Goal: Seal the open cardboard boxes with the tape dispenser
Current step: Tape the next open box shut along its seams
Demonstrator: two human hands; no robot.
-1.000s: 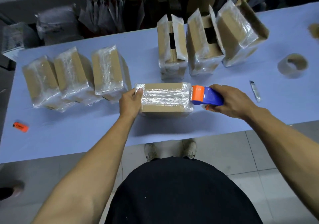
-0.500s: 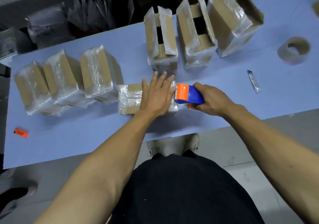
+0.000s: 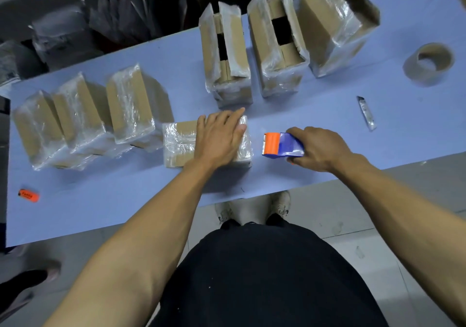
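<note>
Nearest the table's [image 3: 126, 208] front edge, the left hand [image 3: 222, 137] lies flat on the box being sealed [image 3: 179, 142], fingers straight and spread over its right half — probably pressing the fresh tape down so it bonds. Just to the right, clear of the box, the right hand [image 3: 320, 150] is curled round the handle of the blue and orange tape dispenser [image 3: 281, 145], its orange end facing the box, held low and ready for another pass. The box lies closed, brown card under glossy, wrinkled clear tape. To its left stand three sealed boxes [image 3: 83, 117] in a row — likely the finished lot. Farther back, three open boxes [image 3: 277, 44] wait with flaps up, near a spare tape roll [image 3: 428, 64].
</note>
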